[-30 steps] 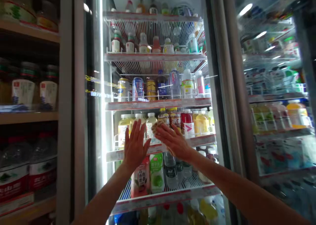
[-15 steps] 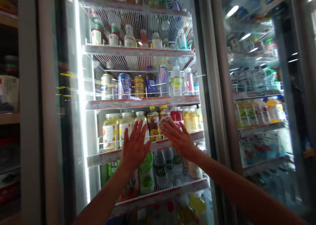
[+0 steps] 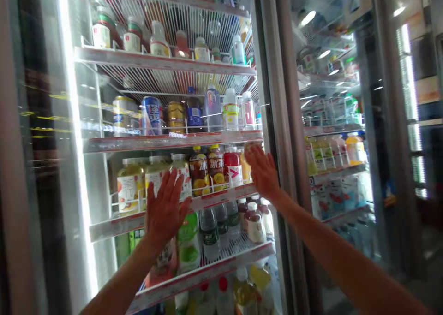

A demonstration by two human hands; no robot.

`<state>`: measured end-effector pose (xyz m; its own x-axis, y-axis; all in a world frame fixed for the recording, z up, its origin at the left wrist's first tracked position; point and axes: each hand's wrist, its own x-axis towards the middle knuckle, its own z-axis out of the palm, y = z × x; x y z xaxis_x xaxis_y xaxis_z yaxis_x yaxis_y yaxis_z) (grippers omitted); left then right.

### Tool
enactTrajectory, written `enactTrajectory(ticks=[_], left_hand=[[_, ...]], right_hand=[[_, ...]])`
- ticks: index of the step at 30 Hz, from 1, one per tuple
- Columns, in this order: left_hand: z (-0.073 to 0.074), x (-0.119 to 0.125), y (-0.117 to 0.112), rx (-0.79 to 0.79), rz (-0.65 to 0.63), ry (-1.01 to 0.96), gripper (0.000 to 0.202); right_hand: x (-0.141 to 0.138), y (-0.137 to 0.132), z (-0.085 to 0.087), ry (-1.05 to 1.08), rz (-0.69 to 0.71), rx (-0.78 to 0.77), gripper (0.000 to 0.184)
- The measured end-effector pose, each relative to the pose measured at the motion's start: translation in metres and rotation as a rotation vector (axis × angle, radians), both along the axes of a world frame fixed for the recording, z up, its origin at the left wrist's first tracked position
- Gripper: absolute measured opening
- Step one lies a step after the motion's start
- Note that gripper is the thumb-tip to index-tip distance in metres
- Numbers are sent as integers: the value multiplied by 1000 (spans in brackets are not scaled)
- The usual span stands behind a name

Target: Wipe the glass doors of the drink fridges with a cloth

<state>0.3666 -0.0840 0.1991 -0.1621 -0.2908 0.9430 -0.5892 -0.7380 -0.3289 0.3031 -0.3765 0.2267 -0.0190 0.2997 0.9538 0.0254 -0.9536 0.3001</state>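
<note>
My left hand (image 3: 164, 209) is raised with its palm flat toward the glass door of a lit drinks fridge, fingers stretched out. Behind it stand bottles with pale labels (image 3: 129, 188). My right hand (image 3: 265, 174) presses a small, light, crumpled cloth (image 3: 252, 145) to the glass near the door's right side. Most of the cloth is hidden under the fingers. Just left of that hand, behind the glass, is a red bottle (image 3: 232, 165), with dark iced-tea bottles (image 3: 216, 165) beside it.
A metal door frame (image 3: 289, 135) runs upright right of my right hand. Beyond it another glass-fronted fridge holds drinks (image 3: 355, 149). Wire shelves (image 3: 166, 65) carry bottles and cans (image 3: 151, 115). A bright light strip (image 3: 74, 93) lines the left side.
My right hand has moved right and slightly up across the glass with the cloth, toward the frame. The view has turned right, and my left hand stays flat, lower left in view.
</note>
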Motion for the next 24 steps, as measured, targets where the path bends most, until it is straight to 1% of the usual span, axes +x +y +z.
enactTrajectory(ticks=[1,2,3,4,5,6,9,10,11,12,13,16,17,18,19,22,23,24], left_hand=[[-3,-2,-3,-11,-2,18,64],[-7,-4,-6,-18,-4,34,64],[-12,-6,-9,-17,-8,47,64],[-19,-8,-13,-11,-15,56,64],[-26,-9,-17,-3,-25,60,64],[-33,-10,-21,2,-36,61,64],[-48,-12,-30,-14,-66,92,64],[-51,-11,-32,-23,-72,103,64],[-53,-11,-32,-28,-76,111,64],[-54,-11,-33,-31,-78,117,65],[-55,-10,-33,-36,-76,123,66],[-61,-10,-31,-20,-35,108,68],[-64,-11,-31,-11,-14,98,69],[-68,-12,-31,-2,6,85,69],[-72,-12,-30,4,21,71,70],[-83,-15,-31,3,38,56,71],[-86,-16,-30,6,40,56,71],[-88,-16,-30,12,43,63,72]], right_hand=[[0,-10,10,-45,1,74,61],[0,-19,16,-76,12,122,61],[1,-25,16,-91,29,146,62],[0,-29,10,-96,49,149,62],[-1,-30,-3,-96,67,145,63],[-2,-30,-21,-93,80,141,63],[-10,-26,-84,-57,67,136,62],[-12,-26,-99,-37,50,120,61],[-14,-26,-108,-13,30,96,61],[-15,-28,-110,7,14,76,61],[-15,-30,-107,9,8,70,61],[-10,-30,-91,-62,26,147,62],[-8,-26,-90,-79,32,170,62],[-7,-19,-95,-72,36,168,62],[-7,-11,-105,-40,40,136,63],[-11,13,-144,101,82,-45,61],[-14,17,-153,131,94,-96,59],[-15,19,-157,150,97,-131,57]])
